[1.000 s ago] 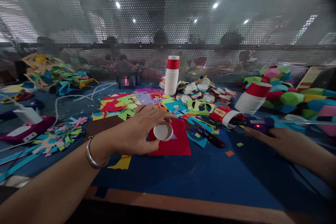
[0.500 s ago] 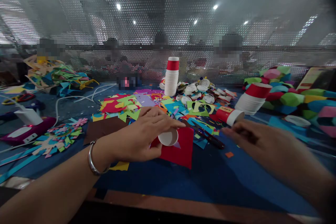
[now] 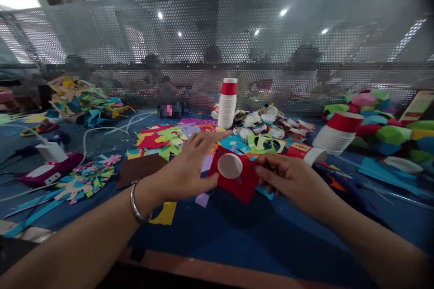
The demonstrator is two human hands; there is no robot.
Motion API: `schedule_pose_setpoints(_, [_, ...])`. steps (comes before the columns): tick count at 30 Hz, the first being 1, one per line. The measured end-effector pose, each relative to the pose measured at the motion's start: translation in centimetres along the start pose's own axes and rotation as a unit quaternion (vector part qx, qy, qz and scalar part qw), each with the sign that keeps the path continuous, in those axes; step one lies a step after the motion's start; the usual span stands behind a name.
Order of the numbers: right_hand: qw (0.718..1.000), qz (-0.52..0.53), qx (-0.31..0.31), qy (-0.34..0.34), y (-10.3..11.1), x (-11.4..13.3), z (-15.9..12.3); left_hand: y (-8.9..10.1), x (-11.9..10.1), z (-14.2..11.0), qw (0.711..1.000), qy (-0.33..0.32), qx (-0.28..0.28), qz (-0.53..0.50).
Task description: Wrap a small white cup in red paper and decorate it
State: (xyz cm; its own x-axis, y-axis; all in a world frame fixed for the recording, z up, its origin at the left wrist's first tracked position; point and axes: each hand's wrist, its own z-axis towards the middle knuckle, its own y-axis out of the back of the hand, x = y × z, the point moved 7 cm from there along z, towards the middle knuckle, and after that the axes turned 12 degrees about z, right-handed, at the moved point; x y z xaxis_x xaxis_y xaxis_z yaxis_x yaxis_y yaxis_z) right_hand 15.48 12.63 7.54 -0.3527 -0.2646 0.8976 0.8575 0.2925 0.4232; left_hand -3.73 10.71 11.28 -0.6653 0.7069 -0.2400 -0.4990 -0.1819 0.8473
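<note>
A white round cup bottom [image 3: 229, 165] sits on a square of red paper [image 3: 246, 191], which looks raised a little off the blue table. My right hand [image 3: 288, 175] pinches the red paper by its right edge. To the left of it, my left hand [image 3: 188, 169], with a silver bangle at the wrist, is open; its thumb and fingers are spread beside the paper and the cup bottom. Behind my right hand lies a red-and-white paper cup [image 3: 307, 153] on its side. A dark blue object [image 3: 351, 192] is partly hidden by my right forearm.
A tall stack of paper cups [image 3: 227, 110] stands at the back, with a leaning stack [image 3: 334, 135] to the right. Coloured paper scraps [image 3: 162, 137] and cut cup pieces [image 3: 261, 119] cover the middle. A purple power strip [image 3: 50, 169] with white cables lies left.
My right hand has come left and taken the red paper's edge. My left hand has let go of the cup bottom and spread its fingers. The view has shifted slightly.
</note>
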Motion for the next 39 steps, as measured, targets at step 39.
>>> schedule_pose_setpoints(39, [0.915, -0.396, -0.060, -0.046, 2.9, -3.6, -0.4, -4.9, 6.0, 0.9, 0.963, 0.243, 0.068, -0.100])
